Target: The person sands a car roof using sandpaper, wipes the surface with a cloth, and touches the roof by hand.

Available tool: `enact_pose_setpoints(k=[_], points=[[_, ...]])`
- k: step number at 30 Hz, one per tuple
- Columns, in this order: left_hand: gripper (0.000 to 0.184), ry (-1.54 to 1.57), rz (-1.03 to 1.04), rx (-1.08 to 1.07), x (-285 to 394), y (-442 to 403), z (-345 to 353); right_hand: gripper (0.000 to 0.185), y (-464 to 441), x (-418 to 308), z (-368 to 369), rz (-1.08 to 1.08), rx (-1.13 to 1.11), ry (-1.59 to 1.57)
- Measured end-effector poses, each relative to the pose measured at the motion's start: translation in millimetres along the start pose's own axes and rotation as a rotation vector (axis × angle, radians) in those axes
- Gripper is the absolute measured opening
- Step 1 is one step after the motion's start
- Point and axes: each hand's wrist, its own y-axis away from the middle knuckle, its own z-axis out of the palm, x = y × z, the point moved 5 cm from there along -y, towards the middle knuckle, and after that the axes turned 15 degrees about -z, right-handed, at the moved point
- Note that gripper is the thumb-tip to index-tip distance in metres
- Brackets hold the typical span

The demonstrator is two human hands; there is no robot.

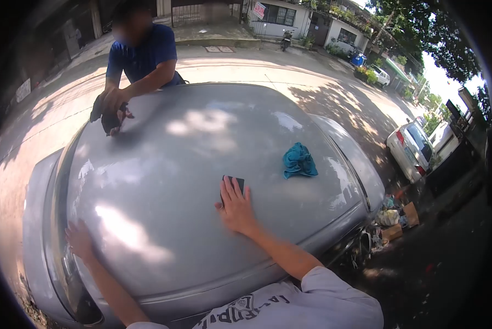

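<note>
A silver-grey car roof (202, 159) spreads out in front of me. My right hand (236, 211) presses a small dark pad (236, 183) flat on the middle of the roof, its fingers over the pad. Beyond it to the right, a crumpled teal cloth (299, 160) lies on the roof. My left hand (80, 240) rests at the roof's left edge with the fingers spread and nothing in it.
Across the roof, a person in a blue shirt (147, 55) holds a dark cloth (112, 116) over its far left corner. A parked white car (411, 148) stands at the right. Cardboard and rubbish (391, 233) lie beside the car, on the right.
</note>
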Motion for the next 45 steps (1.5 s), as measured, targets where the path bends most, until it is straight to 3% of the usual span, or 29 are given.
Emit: enact_pose_setpoints(k=[3,7,8,10,13,14,15,18,19,21,23,28,30,32,36,40,41,43,45], points=[[0.065,0.069,0.057,-0.041,-15,-2,7,0.064,-75,32,24,-0.069,-0.101,-0.073],[0.067,0.094,-0.005,-0.202,7,37,-28,0.064,-172,56,53,0.152,-0.224,-0.045],[0.067,0.110,-0.017,-0.222,8,33,-26,0.064,-198,39,62,0.115,-0.233,-0.050],[0.068,0.123,0.003,-0.217,7,29,-21,0.067,-227,-6,81,0.206,-0.142,-0.033],[0.062,0.133,0.028,-0.187,2,22,-23,0.070,-240,-175,98,-0.177,-0.093,-0.115],[0.062,0.128,0.028,-0.176,0,17,-18,0.070,-227,-233,105,-0.230,0.065,-0.159],[0.057,0.176,0.073,-0.141,-5,9,-11,0.070,-209,-281,85,-0.367,-0.106,-0.246],[0.050,0.186,0.222,-0.051,-20,-9,4,0.067,-146,-372,79,-0.651,-0.129,-0.251],[0.048,0.158,0.315,-0.008,-20,-10,6,0.067,-136,-369,74,-0.648,-0.127,-0.252],[0.049,0.221,0.245,-0.046,-21,-13,12,0.066,-113,-350,61,-0.775,-0.147,-0.387],[0.051,0.275,0.185,-0.095,-21,-16,15,0.067,-118,-275,51,-0.656,-0.105,-0.347],[0.053,0.301,0.134,-0.118,-11,-3,-10,0.065,-102,31,32,0.132,-0.100,0.003],[0.057,0.298,0.133,-0.130,-10,-6,-8,0.065,-47,113,6,0.362,-0.150,0.028],[0.059,0.261,0.115,-0.133,-9,-11,-3,0.065,21,160,2,0.446,-0.112,0.062],[0.060,0.207,0.115,-0.120,-5,-16,2,0.068,108,50,-30,0.263,-0.134,0.045],[0.062,0.085,0.155,-0.118,9,17,-20,0.065,104,-74,-42,-0.068,-0.147,-0.122],[0.062,0.083,0.223,-0.044,10,31,-19,0.065,108,-68,-47,-0.030,-0.126,-0.142],[0.062,0.056,0.302,0.022,6,39,-8,0.064,108,-69,-49,-0.211,-0.148,-0.307],[0.062,0.020,0.314,-0.003,4,43,-9,0.066,133,5,-56,-0.028,-0.112,-0.150]])
